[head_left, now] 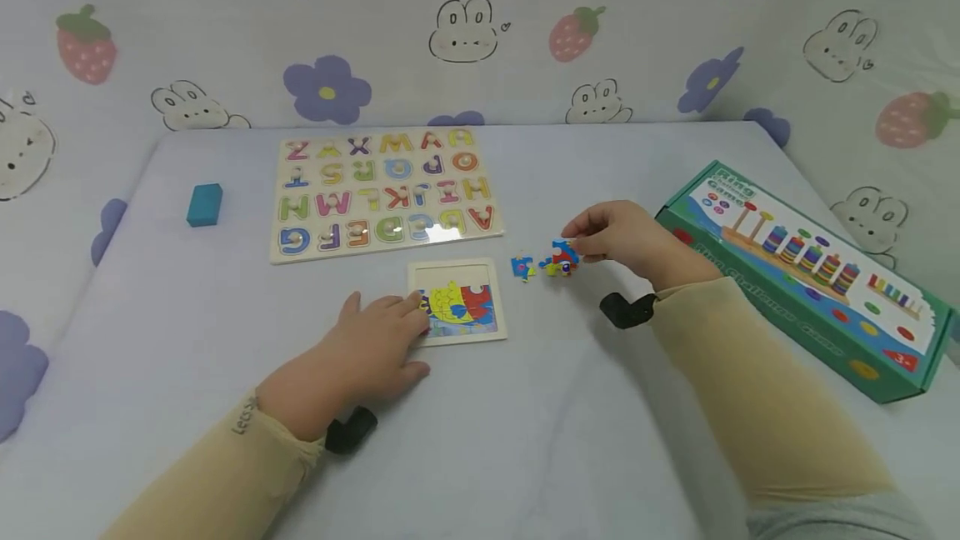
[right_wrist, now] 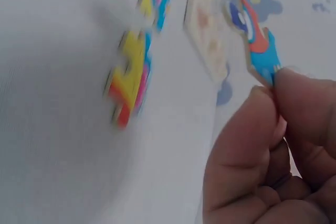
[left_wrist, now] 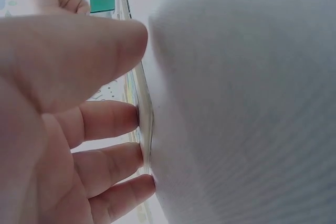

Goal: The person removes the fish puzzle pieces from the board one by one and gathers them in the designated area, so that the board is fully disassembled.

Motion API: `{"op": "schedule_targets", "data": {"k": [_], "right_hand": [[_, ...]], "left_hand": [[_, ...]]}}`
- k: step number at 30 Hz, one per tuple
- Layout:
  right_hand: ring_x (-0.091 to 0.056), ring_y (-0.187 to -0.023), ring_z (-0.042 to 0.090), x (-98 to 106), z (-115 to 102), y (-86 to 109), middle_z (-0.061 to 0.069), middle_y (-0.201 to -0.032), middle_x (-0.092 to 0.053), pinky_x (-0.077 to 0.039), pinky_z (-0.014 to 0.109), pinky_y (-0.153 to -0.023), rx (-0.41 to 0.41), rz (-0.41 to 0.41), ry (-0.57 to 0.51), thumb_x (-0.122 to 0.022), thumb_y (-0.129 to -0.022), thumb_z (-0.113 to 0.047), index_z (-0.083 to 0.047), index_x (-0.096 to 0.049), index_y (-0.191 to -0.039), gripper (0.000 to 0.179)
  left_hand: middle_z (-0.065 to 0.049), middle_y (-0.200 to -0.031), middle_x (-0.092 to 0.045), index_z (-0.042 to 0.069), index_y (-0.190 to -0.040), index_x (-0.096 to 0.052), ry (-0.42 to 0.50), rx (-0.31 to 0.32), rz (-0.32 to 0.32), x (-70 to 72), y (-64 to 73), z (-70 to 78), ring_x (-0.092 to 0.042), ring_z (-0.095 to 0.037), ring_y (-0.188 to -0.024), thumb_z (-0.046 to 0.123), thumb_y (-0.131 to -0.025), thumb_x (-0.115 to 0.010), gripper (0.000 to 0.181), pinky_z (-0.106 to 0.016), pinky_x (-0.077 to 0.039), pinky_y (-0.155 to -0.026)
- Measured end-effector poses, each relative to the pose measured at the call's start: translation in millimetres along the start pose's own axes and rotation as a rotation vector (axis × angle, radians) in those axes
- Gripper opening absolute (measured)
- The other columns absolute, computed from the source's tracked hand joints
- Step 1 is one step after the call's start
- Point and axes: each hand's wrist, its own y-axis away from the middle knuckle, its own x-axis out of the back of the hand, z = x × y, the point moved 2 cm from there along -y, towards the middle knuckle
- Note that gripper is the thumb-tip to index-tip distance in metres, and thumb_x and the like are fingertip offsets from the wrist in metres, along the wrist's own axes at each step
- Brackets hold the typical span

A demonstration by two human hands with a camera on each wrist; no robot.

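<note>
A small jigsaw puzzle frame [head_left: 457,263] lies on the table, partly filled with yellow, red and blue pieces. My left hand [head_left: 378,340] rests at its left edge, fingers extended and touching the rim; the left wrist view shows the fingertips [left_wrist: 123,116] against the tray's side. Between thumb and fingertips, my right hand [head_left: 622,240] pinches a blue and red puzzle piece [right_wrist: 262,48], lifted above the table. Below it lies a loose yellow, red and blue piece [right_wrist: 131,74]. Another loose blue and yellow piece [head_left: 522,267] is between that one and the frame.
Behind the puzzle frame lies a wooden alphabet board [head_left: 386,194] with knobbed letters. A green Ring Game box [head_left: 810,282] sits at the right, beside my right forearm. Toward the far left is a teal block [head_left: 205,205]. A patterned cloth [head_left: 517,40] hangs behind the table.
</note>
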Motion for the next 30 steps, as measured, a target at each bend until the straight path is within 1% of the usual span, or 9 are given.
{"op": "schedule_targets", "data": {"k": [3,6,10,14,19,24,30], "right_hand": [[-0.060,-0.091,0.019,8.0,8.1,-4.8,0.010,-0.110,-0.061,-0.054,0.030,-0.088,-0.024,-0.010,0.016,-0.061,-0.094,-0.009,0.000,-0.062,-0.119,0.027],[-0.057,-0.084,0.017,11.8,15.8,-12.4,0.007,-0.103,-0.063,-0.054,0.026,-0.080,-0.052,-0.017,0.048,-0.060,-0.094,-0.008,0.001,-0.063,-0.118,0.026],[-0.055,-0.079,0.015,12.7,23.5,-21.4,0.005,-0.096,-0.064,-0.051,0.024,-0.073,-0.075,-0.023,0.101,-0.060,-0.093,-0.006,0.003,-0.064,-0.116,0.025],[-0.056,-0.078,0.016,11.4,24.7,-24.6,0.006,-0.094,-0.064,-0.050,0.024,-0.071,-0.086,-0.019,0.176,-0.061,-0.092,-0.008,0.002,-0.066,-0.114,0.025],[-0.056,-0.083,0.019,12.0,24.2,-25.5,0.008,-0.098,-0.063,-0.048,0.027,-0.073,-0.091,-0.003,0.272,-0.061,-0.091,-0.010,-0.002,-0.069,-0.111,0.022],[-0.056,-0.086,0.021,11.8,27.8,-27.7,0.011,-0.101,-0.064,-0.047,0.029,-0.075,-0.086,0.004,0.322,-0.061,-0.091,-0.009,-0.002,-0.069,-0.109,0.020],[-0.054,-0.091,0.027,6.9,30.0,-27.9,0.014,-0.103,-0.063,-0.048,0.031,-0.073,-0.076,0.051,0.431,-0.058,-0.090,-0.006,-0.004,-0.067,-0.103,0.016]], "left_hand": [[-0.009,-0.153,-0.040,0.015,-0.129,-0.056,0.003,0.012,0.003,-0.2,3.0,-4.4,-0.036,-0.030,-0.141,0.041,-0.086,-0.069,0.052,-0.072,-0.018,-0.108],[-0.009,-0.153,-0.040,0.015,-0.127,-0.057,0.010,0.014,0.009,-1.1,5.3,-7.2,-0.036,-0.031,-0.141,0.041,-0.086,-0.069,0.050,-0.072,-0.019,-0.108],[-0.009,-0.153,-0.041,0.016,-0.127,-0.057,0.023,0.007,0.015,-2.4,6.6,-8.3,-0.036,-0.031,-0.140,0.041,-0.086,-0.069,0.050,-0.072,-0.019,-0.108],[-0.008,-0.154,-0.039,0.017,-0.129,-0.056,0.028,0.007,0.014,-2.2,6.4,-8.0,-0.035,-0.031,-0.141,0.042,-0.086,-0.068,0.051,-0.072,-0.018,-0.109],[-0.008,-0.153,-0.040,0.017,-0.130,-0.056,0.022,0.004,0.013,-1.7,5.9,-7.1,-0.035,-0.030,-0.141,0.042,-0.087,-0.068,0.052,-0.072,-0.018,-0.109],[-0.008,-0.153,-0.040,0.016,-0.130,-0.055,0.017,0.000,0.013,-1.5,5.5,-6.3,-0.036,-0.030,-0.141,0.041,-0.087,-0.068,0.051,-0.072,-0.019,-0.109],[-0.008,-0.153,-0.041,0.016,-0.129,-0.056,0.024,-0.010,0.010,-1.6,1.9,-3.9,-0.036,-0.030,-0.141,0.042,-0.087,-0.068,0.051,-0.071,-0.019,-0.109]]}}
